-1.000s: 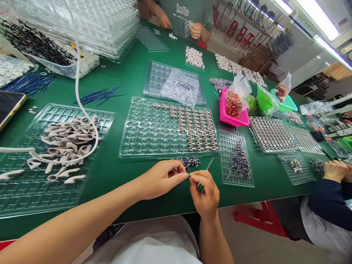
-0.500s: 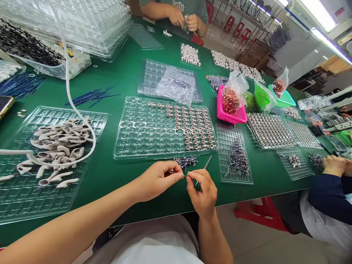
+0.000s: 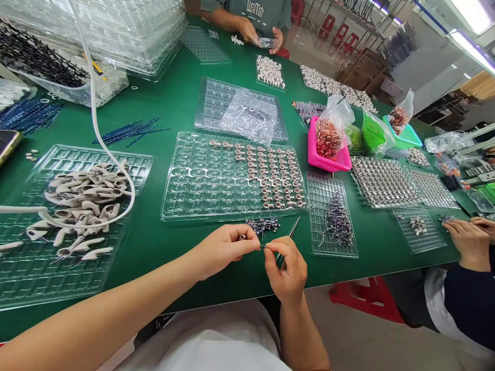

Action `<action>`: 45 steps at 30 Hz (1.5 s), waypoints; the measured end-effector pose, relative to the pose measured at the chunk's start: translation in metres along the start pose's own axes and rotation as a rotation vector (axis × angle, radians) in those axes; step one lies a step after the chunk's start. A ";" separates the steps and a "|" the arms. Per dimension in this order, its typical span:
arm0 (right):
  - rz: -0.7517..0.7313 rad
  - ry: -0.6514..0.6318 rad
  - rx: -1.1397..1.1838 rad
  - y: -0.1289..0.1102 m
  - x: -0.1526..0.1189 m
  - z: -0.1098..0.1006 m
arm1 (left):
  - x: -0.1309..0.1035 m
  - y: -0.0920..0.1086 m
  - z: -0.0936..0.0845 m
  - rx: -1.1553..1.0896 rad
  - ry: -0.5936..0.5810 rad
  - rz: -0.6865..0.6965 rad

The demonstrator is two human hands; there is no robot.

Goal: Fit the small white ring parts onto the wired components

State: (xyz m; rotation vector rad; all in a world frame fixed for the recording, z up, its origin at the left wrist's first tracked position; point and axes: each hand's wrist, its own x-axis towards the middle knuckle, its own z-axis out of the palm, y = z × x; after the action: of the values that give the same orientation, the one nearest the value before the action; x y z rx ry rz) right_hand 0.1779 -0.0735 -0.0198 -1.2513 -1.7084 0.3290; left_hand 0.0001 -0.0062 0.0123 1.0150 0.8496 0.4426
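Note:
My left hand (image 3: 228, 250) is closed, with a small beige ring-ended part (image 3: 243, 237) showing between its fingers and thin wires at its fingertips. Pinched close beside it, my right hand (image 3: 288, 265) grips the other end of a thin wire (image 3: 263, 246). Metal tweezers (image 3: 294, 226) lie behind and partly under my right hand. A small pile of dark-wired components (image 3: 263, 225) rests just beyond both hands. Further off, a clear tray (image 3: 209, 178) bears rows of beige parts (image 3: 275, 175) on its right side.
At the left, a clear tray (image 3: 88, 281) holds heaped beige shells (image 3: 85, 201), crossed by a white cable (image 3: 94, 103). To the right are a tray of wired components (image 3: 338, 221) and a pink basket (image 3: 328, 164). Co-workers' hands (image 3: 469, 239) show at the right and far side.
My hands keep nearly the same pose. The view has shifted slightly. Across the table a person's hands have spread apart around a clear bag; the right-hand co-worker's hands have moved left.

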 end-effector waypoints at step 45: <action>0.427 0.229 0.289 0.006 -0.008 -0.002 | -0.002 -0.011 0.002 0.346 0.122 0.245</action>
State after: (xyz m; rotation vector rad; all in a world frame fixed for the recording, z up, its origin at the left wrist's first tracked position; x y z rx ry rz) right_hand 0.1835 -0.0782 -0.0267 -1.3696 -1.1453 0.6349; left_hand -0.0004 -0.0138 0.0038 1.4329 0.9341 0.5818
